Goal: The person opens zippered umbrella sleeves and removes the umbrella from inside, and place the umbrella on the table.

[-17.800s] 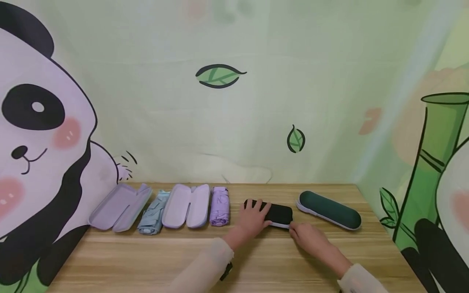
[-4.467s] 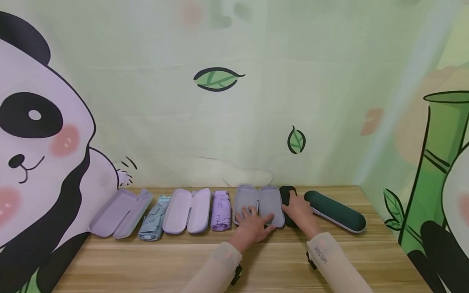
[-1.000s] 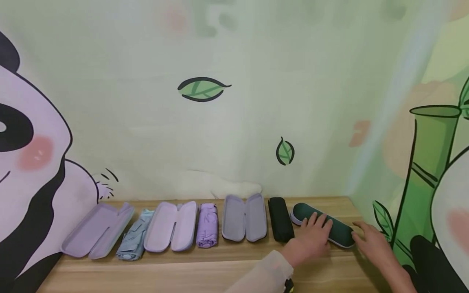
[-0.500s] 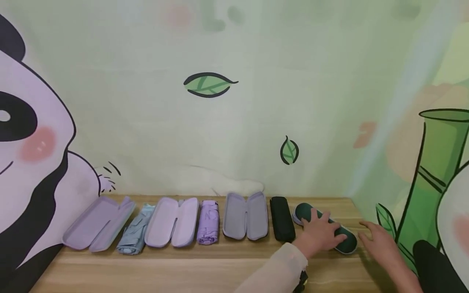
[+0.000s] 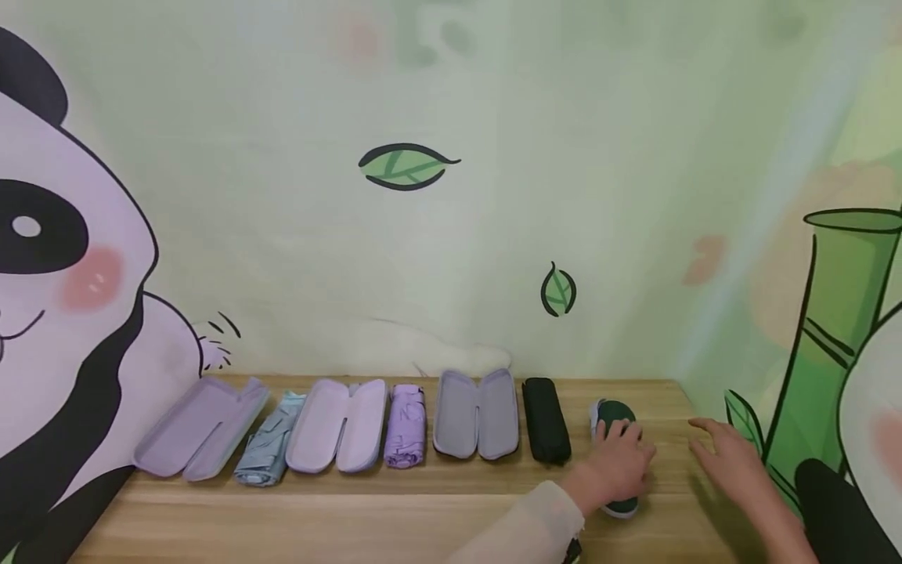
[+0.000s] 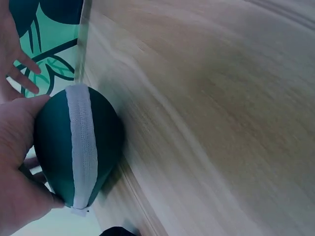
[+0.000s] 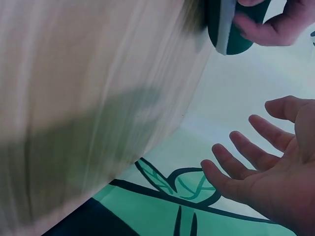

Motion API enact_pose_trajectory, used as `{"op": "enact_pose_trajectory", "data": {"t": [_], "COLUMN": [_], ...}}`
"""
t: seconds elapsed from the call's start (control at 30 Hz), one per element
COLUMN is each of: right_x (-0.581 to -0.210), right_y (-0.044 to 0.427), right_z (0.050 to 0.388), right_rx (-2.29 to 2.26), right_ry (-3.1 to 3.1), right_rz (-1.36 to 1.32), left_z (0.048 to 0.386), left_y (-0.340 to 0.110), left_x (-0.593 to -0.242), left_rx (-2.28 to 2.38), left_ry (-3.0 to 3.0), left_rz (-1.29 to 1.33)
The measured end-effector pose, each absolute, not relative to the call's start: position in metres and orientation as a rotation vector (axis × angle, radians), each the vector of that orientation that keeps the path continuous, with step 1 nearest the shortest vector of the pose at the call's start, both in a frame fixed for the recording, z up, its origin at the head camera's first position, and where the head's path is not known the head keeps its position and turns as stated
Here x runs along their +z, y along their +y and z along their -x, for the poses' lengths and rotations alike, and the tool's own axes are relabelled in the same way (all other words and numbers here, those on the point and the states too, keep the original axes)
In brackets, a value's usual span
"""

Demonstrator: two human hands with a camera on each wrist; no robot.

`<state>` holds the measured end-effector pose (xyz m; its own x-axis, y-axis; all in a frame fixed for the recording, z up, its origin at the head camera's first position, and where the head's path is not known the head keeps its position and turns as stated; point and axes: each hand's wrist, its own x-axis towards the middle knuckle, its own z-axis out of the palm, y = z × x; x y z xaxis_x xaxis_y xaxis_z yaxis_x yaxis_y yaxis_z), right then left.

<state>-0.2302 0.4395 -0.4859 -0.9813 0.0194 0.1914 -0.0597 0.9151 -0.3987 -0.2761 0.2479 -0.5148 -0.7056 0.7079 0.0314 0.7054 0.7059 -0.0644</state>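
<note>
My left hand [image 5: 615, 466] grips a dark green hard zip case [image 5: 617, 412] from above, toward the right end of the row. Its thumb and fingers lie along opposite sides of the case, and the hand covers the middle. In the left wrist view one rounded end shows, with a pale zipper [image 6: 82, 142] running over it; the zipper is closed. My right hand [image 5: 729, 462] is apart from the case, to its right, with fingers spread and nothing held. In the right wrist view that palm [image 7: 275, 182] is bare.
Left of the green case lie a rolled black umbrella [image 5: 546, 421], an opened grey case [image 5: 454, 415], a rolled purple umbrella [image 5: 405, 427], an opened lilac case [image 5: 317, 427], a rolled blue umbrella [image 5: 271, 440] and another opened lilac case [image 5: 176, 431]. A printed backdrop [image 5: 458, 251] stands behind the wooden table [image 5: 317, 517].
The green case has turned from slanting to nearly front-to-back under my left hand. My right hand has come away from its end. Earlier, the grey case was opened and the black umbrella placed beside it.
</note>
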Motion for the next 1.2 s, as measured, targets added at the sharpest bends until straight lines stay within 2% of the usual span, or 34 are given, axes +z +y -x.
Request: {"op": "enact_pose_trajectory", "data": {"t": [0.33, 0.5, 0.77, 1.07, 1.2], "right_x": [-0.486, -0.487, -0.492, -0.495, -0.496], "right_y": [0.442, 0.441, 0.436, 0.438, 0.441], "right_z": [0.226, 0.226, 0.227, 0.232, 0.234], "right_rx": [0.639, 0.648, 0.633, 0.659, 0.713], "right_ry": [-2.928, -2.932, -2.897, -2.912, -2.952], "right_rz": [-0.034, -0.056, -0.085, -0.184, -0.197], "left_z": [0.274, 0.277, 0.273, 0.269, 0.263], "left_y": [0.249, 0.247, 0.242, 0.235, 0.234], "left_x": [-0.491, -0.485, -0.491, -0.491, -0.492], "left_rx": [-0.662, -0.682, -0.847, -0.468, -0.36], "left_ry": [-3.18, -3.235, -3.254, -3.197, -3.151], "left_rz": [0.435, 0.333, 0.442, 0.974, 1.099]}}
